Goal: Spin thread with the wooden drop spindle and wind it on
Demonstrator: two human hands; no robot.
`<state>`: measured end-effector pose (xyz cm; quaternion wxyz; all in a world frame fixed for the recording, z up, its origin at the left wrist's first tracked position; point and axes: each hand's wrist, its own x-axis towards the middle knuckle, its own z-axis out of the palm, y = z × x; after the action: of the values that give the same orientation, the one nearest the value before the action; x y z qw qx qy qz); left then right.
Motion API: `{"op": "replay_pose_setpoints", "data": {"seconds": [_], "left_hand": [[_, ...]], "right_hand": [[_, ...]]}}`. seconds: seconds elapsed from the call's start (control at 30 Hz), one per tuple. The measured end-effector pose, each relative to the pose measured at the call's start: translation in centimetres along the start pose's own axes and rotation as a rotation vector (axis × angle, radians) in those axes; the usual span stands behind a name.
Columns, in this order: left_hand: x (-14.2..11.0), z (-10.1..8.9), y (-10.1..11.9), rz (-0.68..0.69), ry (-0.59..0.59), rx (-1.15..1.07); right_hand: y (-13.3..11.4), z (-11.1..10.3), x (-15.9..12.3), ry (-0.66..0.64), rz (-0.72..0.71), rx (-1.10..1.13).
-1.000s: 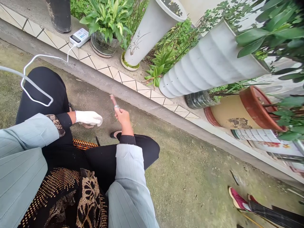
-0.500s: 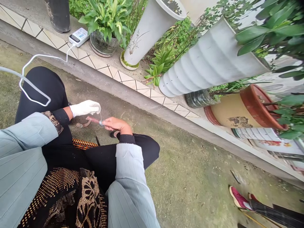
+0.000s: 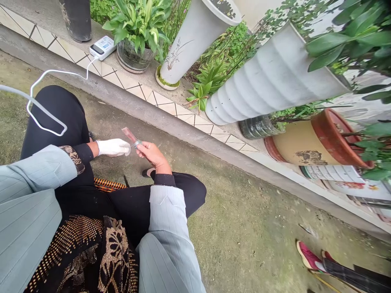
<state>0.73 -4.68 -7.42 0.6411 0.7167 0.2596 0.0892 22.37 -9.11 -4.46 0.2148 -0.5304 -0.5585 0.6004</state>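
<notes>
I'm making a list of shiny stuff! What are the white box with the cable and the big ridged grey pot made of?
The small white rectangular box looks like smooth plastic: clean edges, soft sheen. The tall grey ridged pot looks dull, perhaps ceramic or plastic; its even ridges don't settle which.

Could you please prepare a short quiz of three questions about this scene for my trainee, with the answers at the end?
1. Fill in: the white glove is on the person's ____ hand.
2. True or false: the white device lies on the ledge, with a white cable plugged into it.
3. The right hand holds:
a) a flower pot
b) a flat, narrow piece
c) a red shoe

Key: 1. left; 2. true; 3. b
</notes>
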Motion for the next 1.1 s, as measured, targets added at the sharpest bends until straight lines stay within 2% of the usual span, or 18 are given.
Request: {"op": "replay_pose_setpoints", "data": {"seconds": [0.13,0.2,0.23,0.27,0.33,0.43,0.5,0.57,0.63,0.73,0.83,0.9,1.0,1.1], "left_hand": [[-0.1,0.7,0.8,-0.05,-0.156,0.06],[-0.3,0.7,1.5,-0.017,-0.177,0.133],[-0.4,0.6,1.9,-0.003,-0.171,0.171],[-0.5,0.4,2.2,0.006,-0.156,0.205],[-0.6,-0.1,2.5,0.016,-0.119,0.252],[-0.8,-0.6,2.6,0.034,-0.096,0.207],[-0.7,-0.7,2.4,0.026,-0.12,0.127],[-0.5,-0.5,2.0,0.008,-0.12,0.041],[-0.2,-0.1,1.3,0.017,-0.075,-0.045],[0.2,0.2,0.1,0.02,-0.002,-0.143],[0.3,0.4,-0.6,-0.073,-0.094,-0.158],[0.2,0.6,-0.5,-0.087,-0.179,-0.165],[0.0,0.8,0.2,-0.054,-0.236,-0.151],[-0.2,0.5,0.9,-0.051,-0.2,-0.111]], "right_hand": [[0.8,-0.5,0.9,0.255,0.148,-0.213],[0.9,-0.5,1.2,0.292,0.272,-0.403],[0.8,-0.5,1.2,0.26,0.321,-0.49],[0.8,-0.4,1.1,0.187,0.355,-0.556],[0.6,-0.1,0.7,-0.06,0.385,-0.584],[-0.1,0.4,0.0,-0.463,0.369,-0.436],[-0.6,0.6,-0.5,-0.604,0.309,-0.318],[-1.1,0.7,-0.9,-0.622,0.215,-0.204],[-1.4,0.6,-1.0,-0.519,0.125,-0.085],[-1.0,0.1,-0.8,-0.191,0.065,0.06],[0.0,-0.5,-0.1,0.167,0.057,0.157],[0.7,-0.9,0.4,0.348,0.093,0.124],[1.5,-1.3,1.1,0.455,0.236,-0.119],[1.7,-1.4,1.3,0.356,0.377,-0.408]]}}
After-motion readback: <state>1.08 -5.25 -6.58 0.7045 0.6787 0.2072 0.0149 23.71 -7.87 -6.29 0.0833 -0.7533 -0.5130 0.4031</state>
